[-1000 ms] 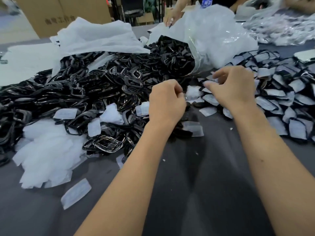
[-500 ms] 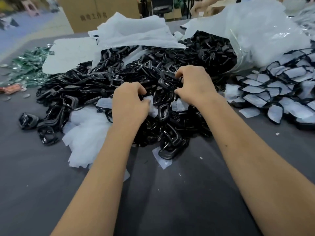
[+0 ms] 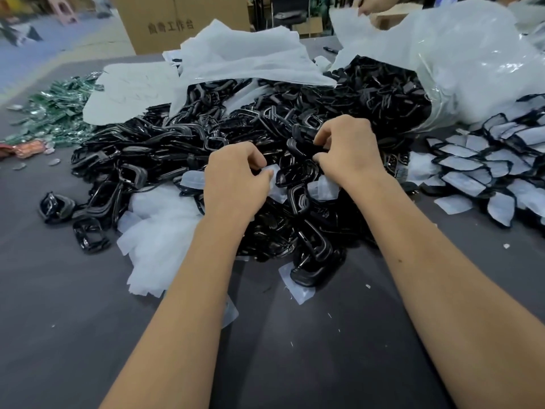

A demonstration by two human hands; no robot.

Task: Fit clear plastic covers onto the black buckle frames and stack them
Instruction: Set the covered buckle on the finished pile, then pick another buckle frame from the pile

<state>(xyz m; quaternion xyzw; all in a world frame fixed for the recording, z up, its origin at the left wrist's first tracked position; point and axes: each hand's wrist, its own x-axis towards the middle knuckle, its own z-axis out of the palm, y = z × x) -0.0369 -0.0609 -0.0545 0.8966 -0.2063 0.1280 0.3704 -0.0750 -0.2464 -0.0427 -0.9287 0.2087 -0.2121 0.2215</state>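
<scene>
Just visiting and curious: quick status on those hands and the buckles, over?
Left hand pinching a clear plastic cover. Right hand gripping a black buckle frame atop the loose pile. Covered buckles stacked at right. Nothing blocking.

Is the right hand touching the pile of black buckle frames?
Touching. The head view shows the right hand with fingers curled round a frame on top of the pile of black buckle frames.

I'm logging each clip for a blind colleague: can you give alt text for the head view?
Two bare hands work in a big pile of glossy black plastic buckle frames on a dark grey table: the right hand pinches one frame, the left hand holds a clear plastic cover. Covered frames lie at right.
</scene>
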